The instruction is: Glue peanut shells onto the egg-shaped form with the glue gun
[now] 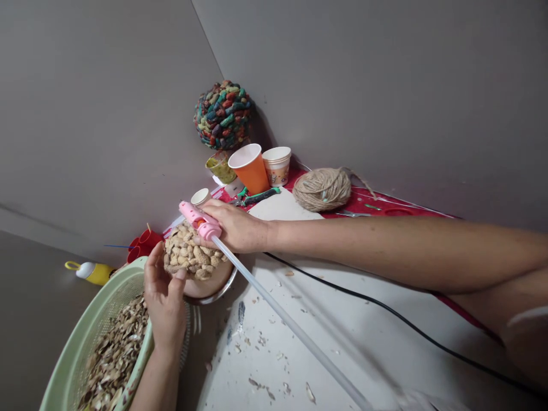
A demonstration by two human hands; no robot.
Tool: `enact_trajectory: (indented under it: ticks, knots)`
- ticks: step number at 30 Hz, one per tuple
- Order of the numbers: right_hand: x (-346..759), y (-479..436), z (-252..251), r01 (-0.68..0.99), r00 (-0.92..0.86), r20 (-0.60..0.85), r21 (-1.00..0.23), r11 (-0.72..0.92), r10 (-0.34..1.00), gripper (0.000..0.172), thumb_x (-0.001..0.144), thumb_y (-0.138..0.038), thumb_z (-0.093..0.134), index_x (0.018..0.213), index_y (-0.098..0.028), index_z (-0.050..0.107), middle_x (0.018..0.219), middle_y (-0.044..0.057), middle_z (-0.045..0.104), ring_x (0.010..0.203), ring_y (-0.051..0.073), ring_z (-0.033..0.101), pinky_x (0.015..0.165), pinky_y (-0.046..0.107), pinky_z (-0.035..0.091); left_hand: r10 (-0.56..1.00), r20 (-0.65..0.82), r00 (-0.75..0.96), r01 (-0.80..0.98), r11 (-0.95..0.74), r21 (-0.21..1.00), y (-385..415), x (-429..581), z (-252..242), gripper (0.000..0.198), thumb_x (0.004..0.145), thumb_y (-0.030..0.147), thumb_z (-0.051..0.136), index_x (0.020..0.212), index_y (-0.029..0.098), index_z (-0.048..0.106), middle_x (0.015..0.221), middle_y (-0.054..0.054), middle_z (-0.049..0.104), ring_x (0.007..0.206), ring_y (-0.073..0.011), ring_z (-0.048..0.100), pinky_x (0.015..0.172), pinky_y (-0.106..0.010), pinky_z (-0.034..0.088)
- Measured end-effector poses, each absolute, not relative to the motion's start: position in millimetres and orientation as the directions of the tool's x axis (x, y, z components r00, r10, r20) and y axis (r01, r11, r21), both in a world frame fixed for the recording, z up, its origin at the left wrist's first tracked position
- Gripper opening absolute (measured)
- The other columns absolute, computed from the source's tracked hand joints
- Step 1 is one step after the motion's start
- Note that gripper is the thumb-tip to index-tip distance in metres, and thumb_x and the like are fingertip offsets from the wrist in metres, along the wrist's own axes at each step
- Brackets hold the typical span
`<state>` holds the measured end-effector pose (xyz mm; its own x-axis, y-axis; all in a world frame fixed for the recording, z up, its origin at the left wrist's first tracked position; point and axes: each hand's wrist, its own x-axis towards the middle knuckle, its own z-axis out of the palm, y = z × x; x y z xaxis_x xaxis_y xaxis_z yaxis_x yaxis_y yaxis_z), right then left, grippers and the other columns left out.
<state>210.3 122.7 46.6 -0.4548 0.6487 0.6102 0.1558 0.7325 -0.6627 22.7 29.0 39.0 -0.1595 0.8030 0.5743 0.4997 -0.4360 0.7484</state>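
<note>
My right hand (233, 225) is closed around a pink hot glue gun (199, 220); a long, clear glue stick (278, 311) sticks out of its rear end toward the lower right. The gun lies across the top of a ball covered with peanut shells (188, 257), hiding part of it. Against the ball's left and near side, my left hand (165, 291) curls its thumb and fingers, steadying it. Beneath the ball is a pale, rounded support (209, 286) with a shiny metal rim, mostly covered.
Loose shells fill a green basket (92, 317) at lower left. Behind stand a multicoloured ball (222, 114), an orange cup (250, 171), paper cups (278, 165), green-handled pliers (261, 196) and a twine ball (323, 188). A black cable (363, 295) crosses the white board (265, 354), which bears shell crumbs.
</note>
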Motion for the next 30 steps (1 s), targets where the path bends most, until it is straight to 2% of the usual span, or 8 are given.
enact_trajectory:
  ticks: [4, 8, 23, 30]
  knots:
    - [209.5, 123.0, 46.4, 0.151, -0.445, 0.625, -0.653, 0.742, 0.641, 0.034, 0.079, -0.031, 0.073, 0.101, -0.012, 0.056, 0.109, 0.013, 0.057, 0.104, 0.024, 0.054, 0.094, 0.040, 0.044, 0.816, 0.555, -0.164, 0.461, -0.434, 0.774, 27.9, 23.2, 39.2, 0.051, 0.085, 0.031, 0.058, 0.135, 0.025, 0.052, 0.141, -0.008, 0.053, 0.135, -0.0290, 0.043, 0.114, -0.045, 0.030]
    - [209.6, 123.4, 46.0, 0.163, -0.451, 0.625, -0.644, 0.747, 0.638, 0.032, 0.080, -0.031, 0.072, 0.099, -0.011, 0.056, 0.108, 0.013, 0.057, 0.103, 0.023, 0.054, 0.094, 0.038, 0.044, 0.812, 0.553, -0.187, 0.436, -0.435, 0.787, 28.1, 24.0, 39.2, 0.052, 0.083, 0.030, 0.061, 0.134, 0.024, 0.054, 0.140, -0.009, 0.054, 0.134, -0.0297, 0.044, 0.114, -0.045, 0.030]
    - [211.0, 121.7, 45.3, 0.161, -0.456, 0.619, -0.650, 0.743, 0.640, 0.029, 0.076, -0.025, 0.074, 0.093, -0.013, 0.054, 0.103, 0.011, 0.055, 0.096, 0.022, 0.054, 0.089, 0.037, 0.045, 0.790, 0.579, -0.203, 0.550, -0.398, 0.734, 29.0, 26.2, 40.5, 0.052, 0.082, 0.032, 0.068, 0.131, 0.023, 0.054, 0.137, -0.010, 0.057, 0.131, -0.0263, 0.048, 0.109, -0.040, 0.038]
    - [212.1, 120.2, 46.3, 0.142, -0.461, 0.618, -0.657, 0.740, 0.637, 0.030, 0.076, -0.027, 0.073, 0.095, -0.014, 0.054, 0.108, 0.012, 0.055, 0.101, 0.023, 0.054, 0.090, 0.038, 0.045, 0.794, 0.580, -0.184, 0.553, -0.404, 0.729, 28.6, 25.1, 39.5, 0.051, 0.084, 0.032, 0.066, 0.132, 0.024, 0.053, 0.139, -0.010, 0.055, 0.133, -0.0270, 0.046, 0.111, -0.041, 0.035]
